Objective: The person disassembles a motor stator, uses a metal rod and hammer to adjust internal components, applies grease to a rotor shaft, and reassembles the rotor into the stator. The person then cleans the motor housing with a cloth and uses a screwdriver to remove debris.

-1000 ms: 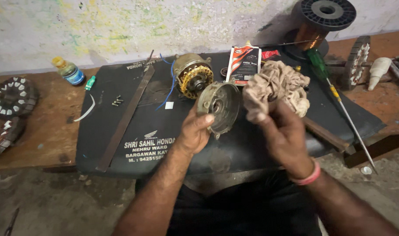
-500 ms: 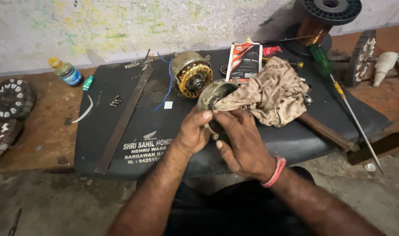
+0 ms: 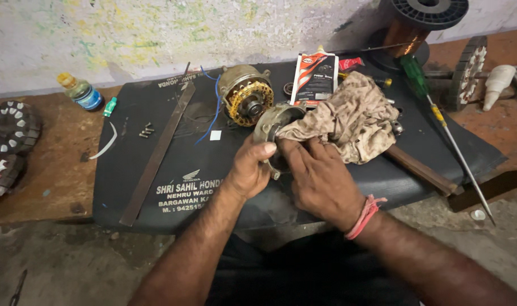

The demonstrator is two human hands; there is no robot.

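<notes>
My left hand [image 3: 251,169] grips a round grey metal motor cover [image 3: 274,122] by its lower rim, over a black rubber mat [image 3: 173,170]. My right hand [image 3: 319,180] presses a corner of a dirty beige rag [image 3: 352,116] into the cover's hollow. Most of the rag trails off to the right on the mat. The inside of the cover is largely hidden by the rag and my fingers. A pink band sits on my right wrist.
Behind the cover stands a motor core with copper windings [image 3: 245,94], beside a black and red pouch [image 3: 315,76]. A flat metal strip [image 3: 159,153], a long screwdriver [image 3: 439,119], a copper wire spool [image 3: 420,25], a small bottle [image 3: 80,92] and stator parts [image 3: 10,127] lie around.
The cover came down from being held up to rest low near the mat. My right hand brought the rag against it and pushed cloth inside.
</notes>
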